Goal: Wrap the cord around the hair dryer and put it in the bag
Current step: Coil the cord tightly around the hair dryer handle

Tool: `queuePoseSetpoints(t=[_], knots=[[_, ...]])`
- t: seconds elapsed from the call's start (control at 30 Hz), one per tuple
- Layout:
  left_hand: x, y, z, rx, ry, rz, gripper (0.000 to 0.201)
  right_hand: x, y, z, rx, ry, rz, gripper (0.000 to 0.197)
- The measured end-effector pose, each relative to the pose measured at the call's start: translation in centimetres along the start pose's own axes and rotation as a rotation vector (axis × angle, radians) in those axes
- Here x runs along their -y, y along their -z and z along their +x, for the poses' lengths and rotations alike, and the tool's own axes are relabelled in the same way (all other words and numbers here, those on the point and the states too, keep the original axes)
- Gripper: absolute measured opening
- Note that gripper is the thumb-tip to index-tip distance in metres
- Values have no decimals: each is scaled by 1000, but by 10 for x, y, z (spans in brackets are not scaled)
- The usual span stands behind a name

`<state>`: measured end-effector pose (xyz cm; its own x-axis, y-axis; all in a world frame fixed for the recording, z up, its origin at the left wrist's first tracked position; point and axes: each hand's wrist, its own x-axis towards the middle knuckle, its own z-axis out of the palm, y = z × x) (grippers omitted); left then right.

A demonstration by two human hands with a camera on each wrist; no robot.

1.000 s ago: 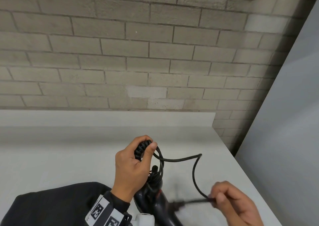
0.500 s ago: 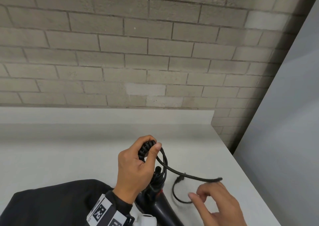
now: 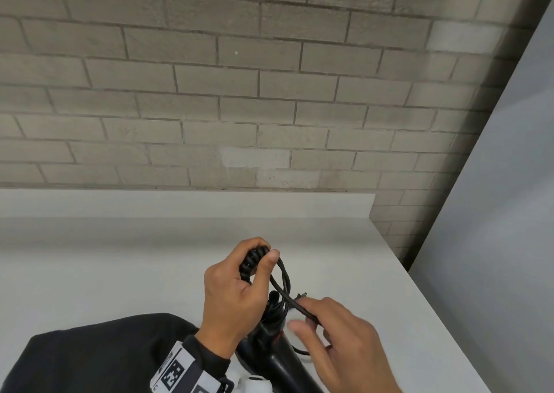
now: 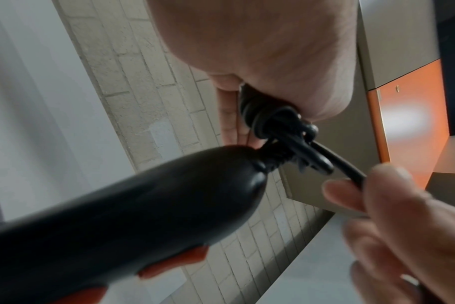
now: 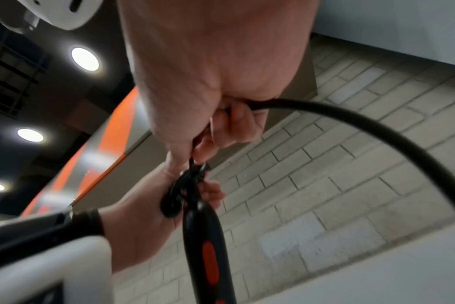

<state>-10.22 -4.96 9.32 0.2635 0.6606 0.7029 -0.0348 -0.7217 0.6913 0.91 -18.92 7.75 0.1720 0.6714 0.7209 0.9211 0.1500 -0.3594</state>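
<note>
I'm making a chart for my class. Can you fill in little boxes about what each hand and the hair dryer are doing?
left hand: grips the coiled cord bundle
right hand: pinches the loose cord end beside the bundle
hair dryer: black with orange buttons, handle end pointing up to the bundle
bag: black, lying on the white table under the left arm
dryer in bag: not yet

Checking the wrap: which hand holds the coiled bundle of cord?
The left hand grips the coiled cord; the right hand only pinches the loose strand.
</note>
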Motion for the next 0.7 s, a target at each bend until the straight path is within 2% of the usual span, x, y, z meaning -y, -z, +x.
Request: queuePoseSetpoints(t=[0.13, 0.2, 0.3, 0.53, 0.63, 0.7], knots=[[1, 1, 0, 14, -35, 8, 26, 10, 24, 20, -29, 149, -122, 18], [-1, 2, 0, 41, -63, -17, 21, 13, 36, 32, -67, 165, -140, 19], [-2, 6, 0, 91, -114, -74, 17, 15, 47, 51, -88, 85, -62, 17], [-6, 15, 1, 200, -233, -220, 28, 18, 40, 88, -34, -67, 261, 10], [-4, 15, 1, 168, -263, -219, 36, 16, 28, 94, 4, -201, 428, 9], [-1, 12, 1, 112, -303, -179, 33, 15, 19, 94, 21, -316, 582, 11]])
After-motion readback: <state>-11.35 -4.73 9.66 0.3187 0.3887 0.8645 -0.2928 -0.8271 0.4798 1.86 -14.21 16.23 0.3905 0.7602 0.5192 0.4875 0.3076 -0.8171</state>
